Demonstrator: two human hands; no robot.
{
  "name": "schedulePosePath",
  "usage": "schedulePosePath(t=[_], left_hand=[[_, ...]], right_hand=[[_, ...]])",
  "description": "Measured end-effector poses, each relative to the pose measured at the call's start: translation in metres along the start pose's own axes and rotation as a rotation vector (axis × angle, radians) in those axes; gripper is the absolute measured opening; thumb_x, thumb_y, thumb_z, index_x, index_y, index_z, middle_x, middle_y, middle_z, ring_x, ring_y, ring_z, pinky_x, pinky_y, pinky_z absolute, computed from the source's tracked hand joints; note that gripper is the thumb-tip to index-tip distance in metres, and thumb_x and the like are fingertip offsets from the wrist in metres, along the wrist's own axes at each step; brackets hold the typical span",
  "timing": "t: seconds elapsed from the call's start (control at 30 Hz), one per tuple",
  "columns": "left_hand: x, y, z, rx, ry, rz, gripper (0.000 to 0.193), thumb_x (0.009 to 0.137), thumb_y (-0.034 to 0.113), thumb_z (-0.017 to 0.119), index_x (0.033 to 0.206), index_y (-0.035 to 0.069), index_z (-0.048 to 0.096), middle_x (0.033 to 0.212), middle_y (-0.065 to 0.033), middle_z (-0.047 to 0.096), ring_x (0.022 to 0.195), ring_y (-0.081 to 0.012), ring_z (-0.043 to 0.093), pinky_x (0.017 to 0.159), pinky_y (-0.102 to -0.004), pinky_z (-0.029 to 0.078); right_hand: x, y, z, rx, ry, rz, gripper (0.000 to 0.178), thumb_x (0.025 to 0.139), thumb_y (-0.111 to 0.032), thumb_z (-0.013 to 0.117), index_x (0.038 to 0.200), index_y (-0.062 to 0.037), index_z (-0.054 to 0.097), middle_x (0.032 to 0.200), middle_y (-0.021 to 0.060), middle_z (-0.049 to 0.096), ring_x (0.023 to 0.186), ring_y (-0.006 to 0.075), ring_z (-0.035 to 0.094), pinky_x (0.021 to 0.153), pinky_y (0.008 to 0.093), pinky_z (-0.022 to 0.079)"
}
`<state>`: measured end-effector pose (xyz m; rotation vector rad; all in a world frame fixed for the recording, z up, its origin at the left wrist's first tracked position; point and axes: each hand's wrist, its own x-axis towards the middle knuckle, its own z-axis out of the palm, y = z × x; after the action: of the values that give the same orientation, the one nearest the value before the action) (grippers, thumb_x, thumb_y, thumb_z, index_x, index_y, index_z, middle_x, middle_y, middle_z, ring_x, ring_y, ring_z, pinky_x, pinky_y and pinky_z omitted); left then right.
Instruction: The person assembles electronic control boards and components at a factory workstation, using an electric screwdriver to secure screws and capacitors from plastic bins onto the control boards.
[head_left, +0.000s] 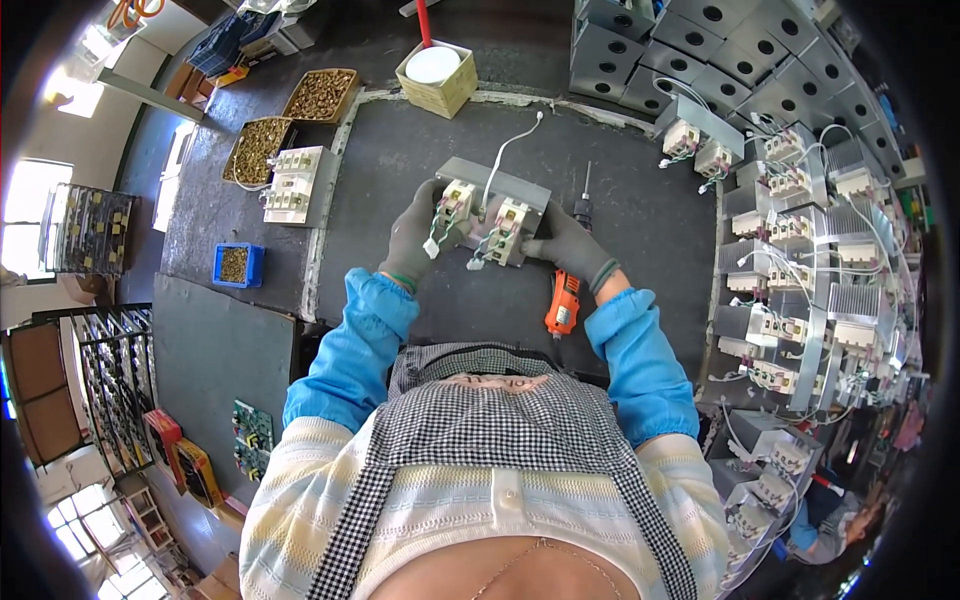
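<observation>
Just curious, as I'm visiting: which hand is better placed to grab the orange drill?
Probably the right hand: it's nearer the drill, hiding part of it; the left hand holds the unit's left end.

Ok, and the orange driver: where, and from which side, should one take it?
Probably by its orange handle, from the near side: this thick end lies toward the person, while the thin bit points away and the right hand hides the middle from this view.
</observation>
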<state>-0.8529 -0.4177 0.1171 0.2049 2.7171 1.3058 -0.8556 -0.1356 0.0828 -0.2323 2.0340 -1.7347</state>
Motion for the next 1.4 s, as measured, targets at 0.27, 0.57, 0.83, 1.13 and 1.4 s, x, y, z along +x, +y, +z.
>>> schedulePosePath(t=[0.27, 0.57, 0.83, 1.13, 1.4], left_hand=[[-0.037, -0.057, 0.033, -1.046, 0.226, -0.297, 0.053, 0.109, 0.049, 0.052, 0.133, 0.003, 0.064, 0.114, -0.0083, 0.071, 0.097, -0.0171, 0.072, 0.087, -0.0314, 0.059], [-0.047, -0.058, 0.032, -1.250, -0.011, -0.401, 0.054, 0.108, 0.037, 0.059, 0.149, 0.002, 0.052, 0.134, -0.0107, 0.065, 0.115, -0.0226, 0.068, 0.095, -0.0375, 0.058], [-0.059, -0.083, 0.022, -0.327, 0.142, -0.036, 0.065, 0.094, -0.001, 0.073, 0.153, 0.000, 0.046, 0.148, -0.0181, 0.059, 0.137, -0.0278, 0.058, 0.114, -0.0392, 0.048], [-0.065, -0.084, 0.050, -0.339, 0.067, -0.137, 0.053, 0.098, 0.006, 0.071, 0.147, -0.002, 0.054, 0.139, -0.0157, 0.066, 0.128, -0.0244, 0.064, 0.110, -0.0353, 0.050], [-0.059, -0.100, 0.055, -0.387, 0.153, -0.243, 0.049, 0.098, 0.007, 0.072, 0.144, -0.002, 0.056, 0.136, -0.0145, 0.069, 0.125, -0.0227, 0.066, 0.109, -0.0347, 0.050]], right_hand=[[0.038, -0.063, -0.007, -0.605, -0.216, -0.196, 0.081, 0.083, -0.037, 0.080, 0.148, 0.0001, 0.050, 0.143, 0.0242, 0.060, 0.131, 0.0378, 0.060, 0.111, 0.0440, 0.048], [0.037, -0.069, 0.073, -0.964, 0.007, -0.212, 0.091, 0.071, -0.038, 0.087, 0.142, 0.0043, 0.049, 0.114, 0.0214, 0.069, 0.101, 0.0380, 0.072, 0.085, 0.0476, 0.058], [-0.032, -0.143, -0.060, -1.008, 0.134, -0.189, 0.088, 0.069, -0.032, 0.086, 0.144, -0.0039, 0.049, 0.118, 0.0205, 0.070, 0.107, 0.0368, 0.071, 0.091, 0.0471, 0.057], [-0.061, -0.065, -0.234, -1.252, 0.061, 0.241, 0.061, 0.074, -0.021, 0.080, 0.129, -0.0086, 0.059, 0.116, 0.0212, 0.072, 0.114, 0.0379, 0.069, 0.095, 0.0482, 0.054], [-0.051, -0.046, -0.277, -1.344, 0.032, 0.361, 0.059, 0.074, -0.014, 0.079, 0.130, -0.0149, 0.061, 0.119, 0.0157, 0.073, 0.112, 0.0386, 0.070, 0.092, 0.0486, 0.055]])
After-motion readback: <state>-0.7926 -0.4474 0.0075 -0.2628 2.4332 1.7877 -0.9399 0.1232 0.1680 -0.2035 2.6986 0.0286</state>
